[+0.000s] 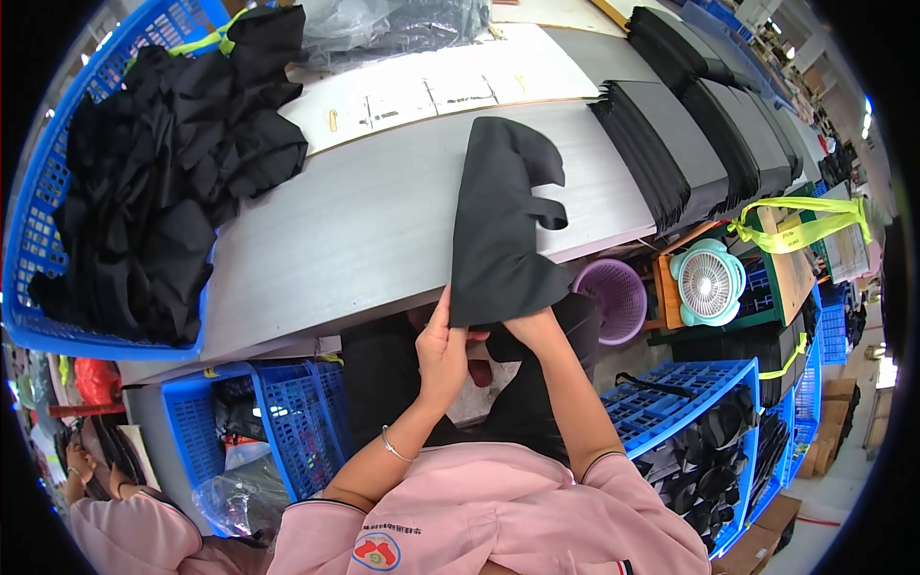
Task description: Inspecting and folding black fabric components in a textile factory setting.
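A black cut fabric piece (pixel 498 230) with a notched right edge and a short strap tab rises from my lap over the table's front edge. My left hand (pixel 443 353) pinches its lower left corner, thumb along the near side. At the lower right, my right hand (pixel 530 327) is closed on the same piece; its fingers are mostly hidden behind the cloth. The far end of the piece lies over the grey table (pixel 355 230).
A blue basket (pixel 38 259) heaped with black fabric stands at the left. Stacks of black pieces (pixel 661 144) lie at the far right. A purple bin (pixel 611 299), a small fan (pixel 709 283) and blue crates (pixel 302 412) surround me. Another person's hand (pixel 79 462) shows at lower left.
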